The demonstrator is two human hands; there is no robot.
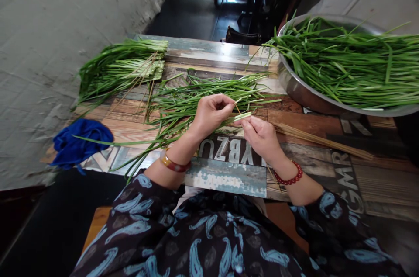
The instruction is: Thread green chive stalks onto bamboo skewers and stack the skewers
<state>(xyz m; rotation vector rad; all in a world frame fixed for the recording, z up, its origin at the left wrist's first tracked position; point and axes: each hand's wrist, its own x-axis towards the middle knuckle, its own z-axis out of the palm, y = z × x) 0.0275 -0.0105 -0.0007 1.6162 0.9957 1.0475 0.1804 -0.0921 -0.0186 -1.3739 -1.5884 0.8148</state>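
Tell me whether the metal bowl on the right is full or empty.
Full, it appears: green stalks cover the metal bowl's opening, some poking past its left rim. What lies beneath is hidden.

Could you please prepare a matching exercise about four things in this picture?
1. Crumpled blue cloth
2. Large round silver metal bowl
3. Bundle of thin brown sticks
4. Bunch of pale-ended green stalks

A. Heaped with long green leaves
B. Held in the right hand's fingers
C. At the near left corner of the patchwork wood-look table
D. Lying below the bowl in the picture

Pairs: 1C, 2A, 3D, 4B
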